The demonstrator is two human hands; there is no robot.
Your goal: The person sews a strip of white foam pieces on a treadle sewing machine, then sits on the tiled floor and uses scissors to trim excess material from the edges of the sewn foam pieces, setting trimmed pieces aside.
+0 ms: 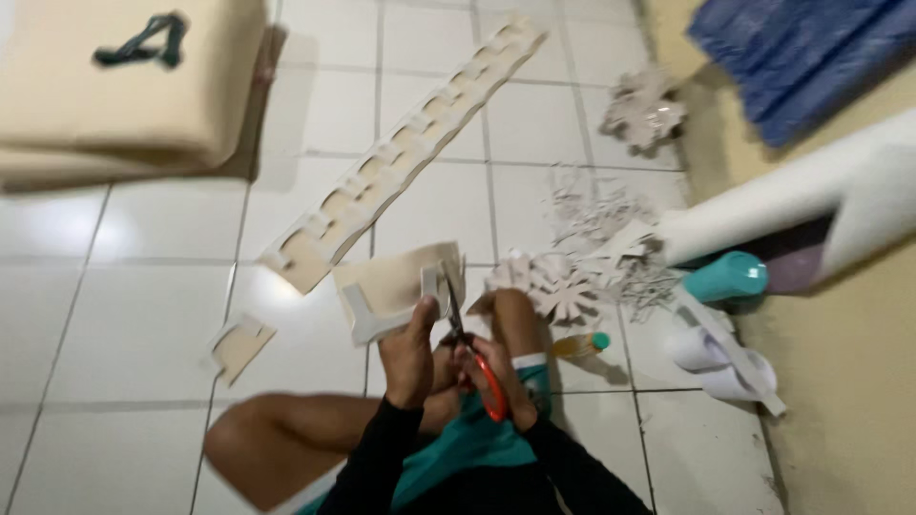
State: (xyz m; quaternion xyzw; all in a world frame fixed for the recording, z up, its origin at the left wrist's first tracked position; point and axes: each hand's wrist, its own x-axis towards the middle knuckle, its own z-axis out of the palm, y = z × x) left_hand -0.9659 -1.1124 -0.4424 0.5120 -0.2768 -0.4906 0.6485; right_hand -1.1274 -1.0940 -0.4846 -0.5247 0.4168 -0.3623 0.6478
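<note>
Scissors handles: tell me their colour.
Red-orange, on the scissors in the right hand; head view.

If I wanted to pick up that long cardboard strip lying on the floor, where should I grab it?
Probably at the near end of the long cardboard strip, by the plain straight edge, coming from above. It lies flat on the tiled floor, slanting away, and its other edge is cut into notches that look easier to bend. Both hands are busy: the left hand holds a cardboard piece, the right hand scissors.

Long black sleeves to wrists; teal shorts with white trim; legs bare below shorts
</note>
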